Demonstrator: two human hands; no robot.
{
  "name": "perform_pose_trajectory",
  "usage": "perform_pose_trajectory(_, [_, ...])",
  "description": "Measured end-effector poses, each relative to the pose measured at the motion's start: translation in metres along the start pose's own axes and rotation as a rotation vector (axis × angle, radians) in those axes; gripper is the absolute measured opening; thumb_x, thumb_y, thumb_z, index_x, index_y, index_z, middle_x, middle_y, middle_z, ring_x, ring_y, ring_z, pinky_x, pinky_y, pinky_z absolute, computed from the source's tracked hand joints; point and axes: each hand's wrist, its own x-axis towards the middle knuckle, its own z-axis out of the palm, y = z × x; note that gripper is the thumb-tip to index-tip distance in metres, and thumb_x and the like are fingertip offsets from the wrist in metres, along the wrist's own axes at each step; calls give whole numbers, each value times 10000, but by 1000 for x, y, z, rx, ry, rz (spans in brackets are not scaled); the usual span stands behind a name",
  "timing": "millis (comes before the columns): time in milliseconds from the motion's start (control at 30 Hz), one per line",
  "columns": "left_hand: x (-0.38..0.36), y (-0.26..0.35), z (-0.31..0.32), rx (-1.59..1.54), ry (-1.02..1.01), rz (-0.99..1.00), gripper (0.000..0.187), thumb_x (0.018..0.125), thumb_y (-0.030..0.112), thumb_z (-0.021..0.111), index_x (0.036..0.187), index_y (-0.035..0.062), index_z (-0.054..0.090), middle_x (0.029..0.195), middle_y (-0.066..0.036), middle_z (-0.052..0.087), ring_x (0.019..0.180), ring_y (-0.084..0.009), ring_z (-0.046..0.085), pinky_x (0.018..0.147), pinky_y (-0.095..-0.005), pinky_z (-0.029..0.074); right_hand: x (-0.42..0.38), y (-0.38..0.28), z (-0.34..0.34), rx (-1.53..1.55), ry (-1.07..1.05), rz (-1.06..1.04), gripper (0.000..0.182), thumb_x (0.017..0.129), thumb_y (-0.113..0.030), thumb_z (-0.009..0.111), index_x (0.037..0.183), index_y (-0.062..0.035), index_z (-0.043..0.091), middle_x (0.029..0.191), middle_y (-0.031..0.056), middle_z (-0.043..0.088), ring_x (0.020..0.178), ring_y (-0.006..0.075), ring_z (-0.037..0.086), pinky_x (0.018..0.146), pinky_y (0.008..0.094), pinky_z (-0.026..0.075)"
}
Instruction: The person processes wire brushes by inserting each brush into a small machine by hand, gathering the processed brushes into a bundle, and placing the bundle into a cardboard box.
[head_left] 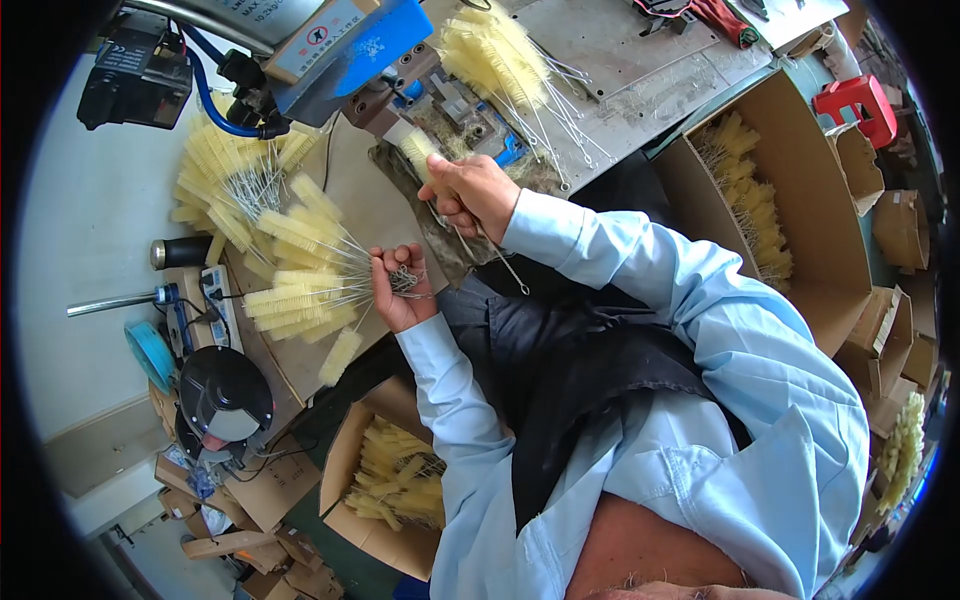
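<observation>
Two hands are busy near the machine (462,112), and both of them are holding something. We see the right hand (478,195) with its thumb and fingers pinching one brush (414,146) by the yellow head, whose free end points up to the metal parts under the blue guard (375,50). The left hand (398,288) has its fingers curled around the wire ends of a bunch (300,290), and the heads of it fan out over the bench (355,175). In our judgement, the step in hand is to present the single brush at the machine, with the bunch kept ready beside it. The next move, we think, calls for a steady right hand, the head well aligned, and the fingers well apart from the metal. Some points we cannot make out. Whether the tip of the head touches the machine or is only just beside it, we cannot tell. Below the right hand two wires come out, so a second brush may be hidden in the grip. The loops in the left hand overlap too much for counting, the top of the guard is cut off, and the box (825,240) at the right hides its lower contents.
</observation>
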Motion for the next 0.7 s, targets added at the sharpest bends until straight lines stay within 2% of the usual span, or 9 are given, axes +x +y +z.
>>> perform_pose_trajectory(133, [0,-1,-2,4,-17,11,145,994,132,553,1088,23,552,812,-35,544,887,-196,562,989,-424,459,10,-15,-1,140,2,139,589,1011,-542,400,1027,26,554,656,62,564,465,160,513,415,311,440])
perform_pose_trajectory(167, [1,-1,-2,4,-19,11,145,994,132,553,1088,23,552,812,-35,544,887,-196,562,989,-424,459,16,-19,-7,155,-71,183,680,985,-621,354,1069,27,544,809,131,642,568,212,613,476,352,519])
perform_pose_trajectory(300, [2,0,-7,-26,-37,-8,153,988,138,563,1100,35,551,817,-36,553,880,-204,563,986,-432,446,10,-36,-1,278,-187,170,697,963,-642,380,1098,27,516,976,199,651,659,269,652,540,406,550])
perform_pose_trajectory(400, [4,0,-11,-38,-49,-16,156,992,150,558,1109,47,555,819,-39,561,875,-214,566,977,-436,445,9,-40,7,247,-183,204,599,969,-565,442,1093,16,516,968,179,652,666,264,657,559,405,557])
perform_pose_trajectory(433, [4,0,-12,-43,-55,-19,156,991,148,559,1109,47,554,819,-39,561,873,-213,563,974,-435,444,10,-35,11,285,-145,219,448,975,-433,514,1058,7,534,871,117,633,593,195,597,510,341,497])
perform_pose_trajectory(467, [4,0,-12,-42,-55,-21,156,991,148,559,1109,47,554,819,-39,561,873,-213,563,974,-435,444,16,-28,9,287,-145,218,448,975,-433,514,1058,7,534,871,117,633,593,195,597,510,341,497])
perform_pose_trajectory(533, [3,-1,-9,-36,-55,-15,155,990,146,560,1108,46,551,818,-40,558,870,-212,559,971,-435,441,19,-21,11,224,-117,228,304,980,-304,545,1020,-3,548,740,40,558,523,116,477,469,295,387])
perform_pose_trajectory(567, [3,0,-8,-35,-56,-17,155,990,146,560,1108,46,551,818,-40,558,870,-212,559,971,-435,441,16,-13,12,223,-85,205,233,994,-235,533,980,-3,556,641,-9,458,475,74,354,429,274,274])
perform_pose_trajectory(700, [2,-1,-4,-10,-31,-10,163,978,132,577,1100,30,541,813,-39,549,867,-202,553,981,-428,441,4,-8,14,92,-20,77,291,1020,-257,500,918,9,561,576,-25,387,421,62,294,376,260,204])
